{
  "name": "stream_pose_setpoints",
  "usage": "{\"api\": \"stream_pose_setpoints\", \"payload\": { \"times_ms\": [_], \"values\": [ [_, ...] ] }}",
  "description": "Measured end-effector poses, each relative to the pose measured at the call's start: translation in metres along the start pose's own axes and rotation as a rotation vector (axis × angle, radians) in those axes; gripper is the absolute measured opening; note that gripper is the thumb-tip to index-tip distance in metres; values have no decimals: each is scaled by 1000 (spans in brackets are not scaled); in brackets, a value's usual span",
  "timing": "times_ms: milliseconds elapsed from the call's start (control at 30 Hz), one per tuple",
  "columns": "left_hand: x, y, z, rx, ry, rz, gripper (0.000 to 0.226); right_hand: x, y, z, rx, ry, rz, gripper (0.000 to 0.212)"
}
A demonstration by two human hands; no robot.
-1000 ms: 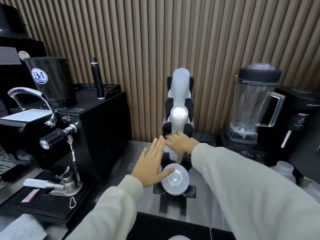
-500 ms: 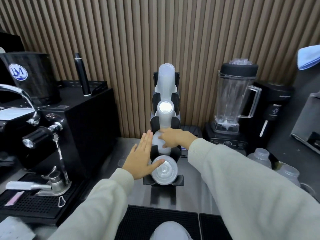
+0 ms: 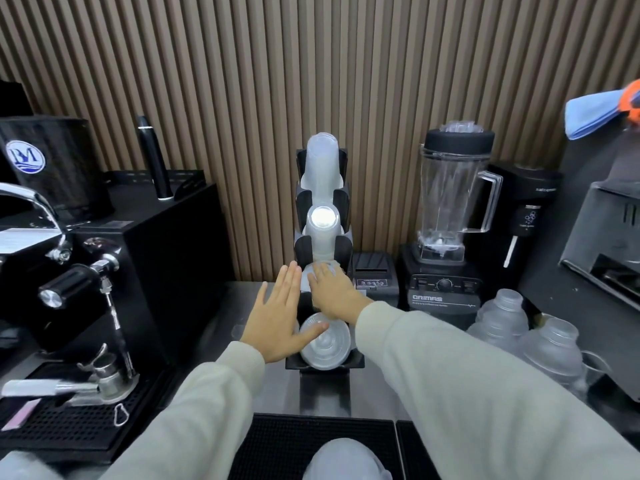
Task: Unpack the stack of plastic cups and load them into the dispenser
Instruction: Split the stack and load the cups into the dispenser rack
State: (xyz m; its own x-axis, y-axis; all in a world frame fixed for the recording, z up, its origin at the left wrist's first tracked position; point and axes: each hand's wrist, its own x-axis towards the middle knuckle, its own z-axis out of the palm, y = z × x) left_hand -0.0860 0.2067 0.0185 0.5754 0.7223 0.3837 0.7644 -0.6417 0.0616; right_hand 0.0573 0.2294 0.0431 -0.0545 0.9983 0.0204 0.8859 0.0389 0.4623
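**Bottom row seating; hands easing flat**

Compared with the two earlier frames, hand positions are barely changing. The left hand (image 3: 281, 318) is still lying open, fingers straight and spread, with its thumb tip resting on the face of the front cup (image 3: 323, 342) in the lowest cradle of the dispenser (image 3: 323, 362). The right hand (image 3: 333, 295) is staying on top of that same bottom stack further back, fingers loosely extended over it, palm down; I cannot tell whether they are curling into a grip. The main shift is the camera view swinging right, bringing more of the counter's right side into frame.

Judgement: the bottom stack is being pressed home, not inserted afresh. The middle stack (image 3: 323, 233) and top stack (image 3: 322, 164) are already sitting in their cradles. A further cup-like shape (image 3: 346, 460) is showing at the bottom edge, possibly stock not yet loaded.

Surface: steel counter (image 3: 239, 306), black drip mat (image 3: 287, 445) in front. Room: slatted wall (image 3: 311, 64) behind; espresso machine (image 3: 69, 289) left; blender (image 3: 450, 209) and frosted bottles (image 3: 540, 341) right; blue cloth (image 3: 592, 112) upper right.
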Motion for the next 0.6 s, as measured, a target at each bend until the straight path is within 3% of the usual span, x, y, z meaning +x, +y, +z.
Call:
{"api": "stream_pose_setpoints", "payload": {
  "times_ms": [400, 467, 600],
  "values": [
    [1, 6, 3, -16, -13, -39, 104, -4, 3, -8, 20, -216, 15, 66],
    [1, 7, 1, -17, -24, -54, 105, -11, 7, -13, 52, -166, 29, 67],
    [-4, 15, 1, -34, -20, -56, 105, -40, 8, -17, 160, 127, 57, 65]
  ]
}}
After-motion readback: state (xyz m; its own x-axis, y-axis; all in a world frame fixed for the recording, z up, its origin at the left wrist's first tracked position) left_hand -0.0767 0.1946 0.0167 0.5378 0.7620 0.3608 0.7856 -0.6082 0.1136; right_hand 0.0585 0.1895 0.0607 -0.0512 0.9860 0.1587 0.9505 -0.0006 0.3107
